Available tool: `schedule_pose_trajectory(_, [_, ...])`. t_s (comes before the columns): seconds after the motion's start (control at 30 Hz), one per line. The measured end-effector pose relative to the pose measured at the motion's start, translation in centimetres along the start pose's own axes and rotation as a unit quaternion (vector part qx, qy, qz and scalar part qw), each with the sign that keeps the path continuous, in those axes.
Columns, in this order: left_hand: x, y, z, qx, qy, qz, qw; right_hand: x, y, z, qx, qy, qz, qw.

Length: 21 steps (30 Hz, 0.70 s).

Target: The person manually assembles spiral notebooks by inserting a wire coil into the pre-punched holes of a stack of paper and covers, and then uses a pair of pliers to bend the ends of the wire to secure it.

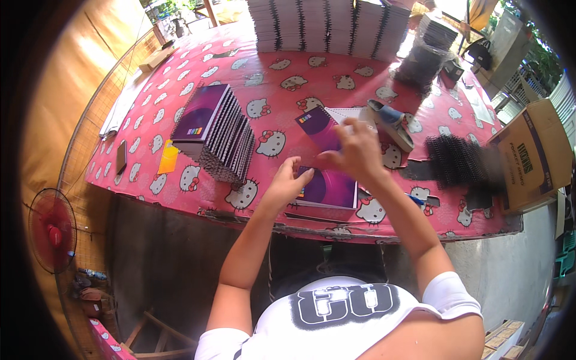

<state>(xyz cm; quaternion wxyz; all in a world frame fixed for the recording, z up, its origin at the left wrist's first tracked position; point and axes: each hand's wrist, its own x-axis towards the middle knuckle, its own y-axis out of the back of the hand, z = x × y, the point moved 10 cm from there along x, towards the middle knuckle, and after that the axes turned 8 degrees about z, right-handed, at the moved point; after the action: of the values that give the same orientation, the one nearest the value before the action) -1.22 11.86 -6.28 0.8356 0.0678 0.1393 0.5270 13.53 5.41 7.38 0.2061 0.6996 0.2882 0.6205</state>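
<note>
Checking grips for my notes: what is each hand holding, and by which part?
The left hand presses on the purple-covered notebook at its left edge. Whether the right hand grips its top edge cannot be told.

Both hands [324,168] forward, fingers curled

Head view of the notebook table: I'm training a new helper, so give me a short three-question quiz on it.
1. True or false: the left hand rests on the purple notebook at the table's near edge.
2. Where does the leaning stack of purple spiral notebooks lie relative to the hands? A) to the person's left B) to the person's right C) under the table
3. Fill in: the heap of black binding coils lies to the ____ of the right hand.

Key: 1 true; 2 A; 3 right.
</note>
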Motion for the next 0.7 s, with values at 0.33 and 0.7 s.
schedule_pose_trajectory(0.33, [-3.1, 0.0, -0.8, -0.147, 0.137, -0.069, 0.977, -1.1, -2.8, 2.8, -0.022, 0.063, -0.048, 0.997])
schedule_pose_trajectory(0.7, [-3.6, -1.2, -0.8, -0.193, 0.208, -0.112, 0.952, -4.2, 2.2, 20.6, -0.024, -0.280, -0.079, 0.956])
